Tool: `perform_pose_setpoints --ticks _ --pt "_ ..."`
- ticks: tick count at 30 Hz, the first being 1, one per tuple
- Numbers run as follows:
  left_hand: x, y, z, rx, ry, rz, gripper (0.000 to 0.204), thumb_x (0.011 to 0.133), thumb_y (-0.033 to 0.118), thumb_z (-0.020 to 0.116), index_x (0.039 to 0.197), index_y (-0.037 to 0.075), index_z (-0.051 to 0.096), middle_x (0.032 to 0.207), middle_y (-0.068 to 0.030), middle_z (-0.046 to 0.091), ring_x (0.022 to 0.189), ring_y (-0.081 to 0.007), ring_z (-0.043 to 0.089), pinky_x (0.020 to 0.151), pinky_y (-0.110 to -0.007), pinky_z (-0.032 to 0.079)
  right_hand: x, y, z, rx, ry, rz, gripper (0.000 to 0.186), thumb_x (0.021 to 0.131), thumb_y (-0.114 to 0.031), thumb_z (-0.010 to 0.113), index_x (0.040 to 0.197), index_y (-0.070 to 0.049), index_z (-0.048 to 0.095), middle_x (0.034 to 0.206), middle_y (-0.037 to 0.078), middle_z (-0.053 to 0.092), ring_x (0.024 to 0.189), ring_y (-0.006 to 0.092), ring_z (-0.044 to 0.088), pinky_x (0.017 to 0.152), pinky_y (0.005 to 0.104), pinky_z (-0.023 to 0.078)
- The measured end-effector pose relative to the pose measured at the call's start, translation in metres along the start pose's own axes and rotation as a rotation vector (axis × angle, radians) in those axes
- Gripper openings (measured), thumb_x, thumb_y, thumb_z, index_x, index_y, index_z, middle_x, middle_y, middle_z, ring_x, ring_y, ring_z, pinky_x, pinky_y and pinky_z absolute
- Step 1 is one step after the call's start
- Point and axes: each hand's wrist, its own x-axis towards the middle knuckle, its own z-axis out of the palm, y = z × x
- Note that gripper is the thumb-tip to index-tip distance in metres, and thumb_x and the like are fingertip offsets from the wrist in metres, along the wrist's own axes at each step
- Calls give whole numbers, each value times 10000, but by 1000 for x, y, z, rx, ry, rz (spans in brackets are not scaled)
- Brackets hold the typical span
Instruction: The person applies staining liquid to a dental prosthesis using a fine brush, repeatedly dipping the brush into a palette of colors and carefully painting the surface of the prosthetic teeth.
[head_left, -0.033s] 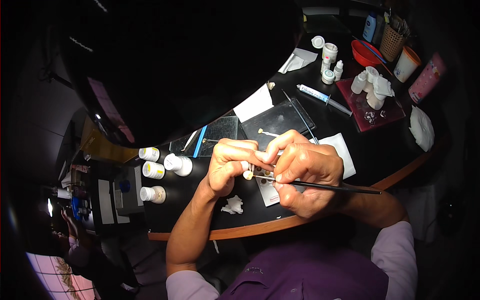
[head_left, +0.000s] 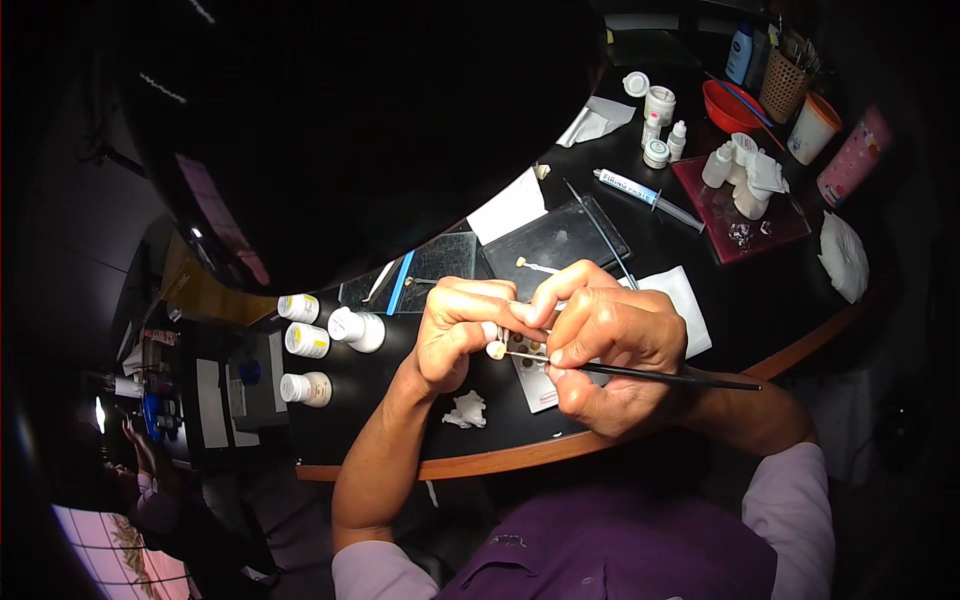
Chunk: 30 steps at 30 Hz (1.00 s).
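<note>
Moved since the earlier frame: only the brush (head_left: 665, 376), its rear end a trace lower; all else matched.

Item, far left: sleeve (head_left: 146, 487) of another person, in near darkness, little of it made out.

Item: four white jars (head_left: 307, 341), grouped left of the hands.

Item: dark shape (head_left: 360, 130), unidentified, filling the upper left and hiding the ground behind it.

Item: blue tool (head_left: 400, 283), lying on a glass slab (head_left: 455, 253).

Item: left hand (head_left: 455, 335), forearm rising from the lower edge, fingers curled, thumb pointing right; closed on a small cream piece (head_left: 496, 350), whether directly or through a holder could not be told.

Item: tissue (head_left: 466, 410), crumpled, below that hand.

Item: the piece, held above the table (head_left: 600, 455), just beyond the left thumb. Brush tip at its right side; contact too fine to confirm.

Item: palette (head_left: 543, 398), mostly hidden beneath the hands.

Item: right hand (head_left: 620, 345), bent in from the right, gripping the brush pen-fashion, fingertips meeting those of the left; its inner fingers were covered.

Item: syringe (head_left: 650, 195), lying behind the right hand.

Item: red board (head_left: 722, 232), bearing a small bottle (head_left: 717, 167).
</note>
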Motion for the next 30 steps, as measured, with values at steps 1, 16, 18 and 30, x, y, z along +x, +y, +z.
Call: perform_pose_setpoints --ticks 1,16,18,30 --pt "0 1 0 -5 7 -11 507 736 275 536 958 -77 826 708 -167 713 594 -173 504 563 -324 397 1 -1 0 -8 -10 -10 176 693 81 673 814 -39 629 760 82 681 923 285 687 864 406 554" --pt "2 1 -3 19 -34 28 443 736 220 551 926 -97 795 659 -140 639 605 -194 535 567 -344 405 2 -1 3 -44 -32 -41 200 684 90 698 820 -49 651 746 63 683 895 274 681 869 401 545" --pt "2 0 -4 24 -38 33 442 739 222 552 926 -96 795 658 -140 638 605 -194 535 567 -344 405 2 -2 2 -46 -35 -45 200 683 92 696 818 -49 651 748 64 683 897 274 682 869 400 546" --pt "2 1 -5 37 -46 38 449 737 234 555 931 -93 796 661 -143 635 602 -193 528 566 -343 395 1 -1 4 -21 -26 -41 214 679 105 700 824 -46 656 760 68 682 928 280 682 851 391 545"
